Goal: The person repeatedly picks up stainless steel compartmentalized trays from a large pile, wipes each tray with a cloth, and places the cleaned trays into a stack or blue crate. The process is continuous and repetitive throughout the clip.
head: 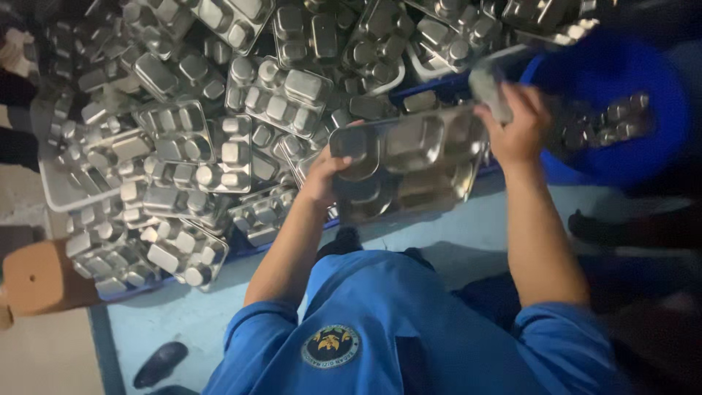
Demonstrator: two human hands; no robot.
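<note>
Left hand (322, 175): clenched on the left edge of a rectangular stainless-steel compartment tray (409, 164), thumb on the rim, fingers behind. Tray held up off the floor, tilted, cavity side toward the camera, in front of the person's chest.

Right hand (515, 124): wrapped round a pale grey scrub pad (488, 89), pressed at the tray's upper right corner. Pad blurred; exact kind can't be told.

Item held: 1 tray, approx. five compartments, surface looks wet or smeared; clean or dirty not determinable.

Stock, left and centre: large heap of like steel compartment trays (183, 139), mostly face-down, jumbled, overlapping, piled over what looks like a blue crate edge (431, 86). Qty too many to count.

Stock, right: round blue plastic tub (607, 110), a few steel trays inside (607, 121), partly in shadow.

Progress (est.): one tray in hand, being wiped; a small no. sit in the tub vs. a very big heap alongside. Which pile is finished can't be read off the frame. If the tub is the done lot, most of the work remains.

Misc.: pale blue floor (453, 234); brown cardboard box (40, 278) at lower left; dark shoe (161, 363) beside it; wearer in blue short-sleeved shirt (395, 329).
</note>
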